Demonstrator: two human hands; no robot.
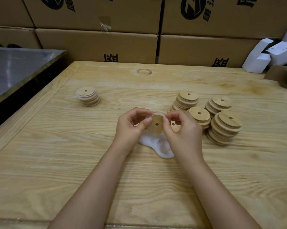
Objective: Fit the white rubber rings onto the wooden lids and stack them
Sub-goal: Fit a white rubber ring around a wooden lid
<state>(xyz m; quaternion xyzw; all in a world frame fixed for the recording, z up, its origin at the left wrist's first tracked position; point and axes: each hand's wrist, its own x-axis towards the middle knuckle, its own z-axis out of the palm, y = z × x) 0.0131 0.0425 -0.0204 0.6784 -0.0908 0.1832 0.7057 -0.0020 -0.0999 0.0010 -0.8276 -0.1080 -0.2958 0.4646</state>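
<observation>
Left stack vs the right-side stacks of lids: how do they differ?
The left stack stands alone, with white ring edges showing between its lids; the right-side stacks form a cluster of four and show bare wood only. The left stack is also shorter than the nearest right one, which leans. Both hold round wooden lids with a centre hole.

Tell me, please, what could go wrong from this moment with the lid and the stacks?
1. The white ring looks only partly seated on the held lid; it may slip off.
2. The right forearm is close to the leaning stack and might knock it.
3. The finished stack sits unevenly and could slide.
</observation>
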